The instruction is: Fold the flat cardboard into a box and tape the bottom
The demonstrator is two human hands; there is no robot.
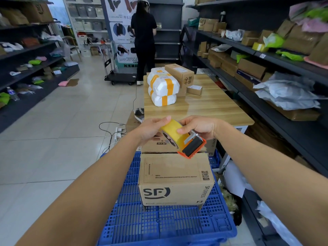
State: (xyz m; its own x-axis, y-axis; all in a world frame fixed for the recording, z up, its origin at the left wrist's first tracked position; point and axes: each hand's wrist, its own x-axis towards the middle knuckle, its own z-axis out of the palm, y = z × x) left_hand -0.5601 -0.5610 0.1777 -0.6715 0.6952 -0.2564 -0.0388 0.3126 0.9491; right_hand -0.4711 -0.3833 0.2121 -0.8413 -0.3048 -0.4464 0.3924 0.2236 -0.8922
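A brown cardboard box (pixel 174 178) printed with SF stands folded on the blue plastic pallet (pixel 159 226), its top flaps laid flat. Above its far edge I hold an orange tape dispenser (pixel 192 147) loaded with a yellow tape roll (pixel 173 132). My right hand (pixel 199 127) grips the dispenser from the right, thumb on the roll. My left hand (pixel 150 130) holds the roll from the left, thumb on its top. No tape touches the box.
A wooden table (pixel 209 105) just beyond carries white wrapped parcels (pixel 162 87) and small cartons (pixel 179 71). More cardboard lies behind the box. Parcel shelves line both sides. A person (pixel 143 38) stands at the far shelves beside a trolley (pixel 120 79). Cables and a power strip (pixel 118 133) lie on the tiled floor.
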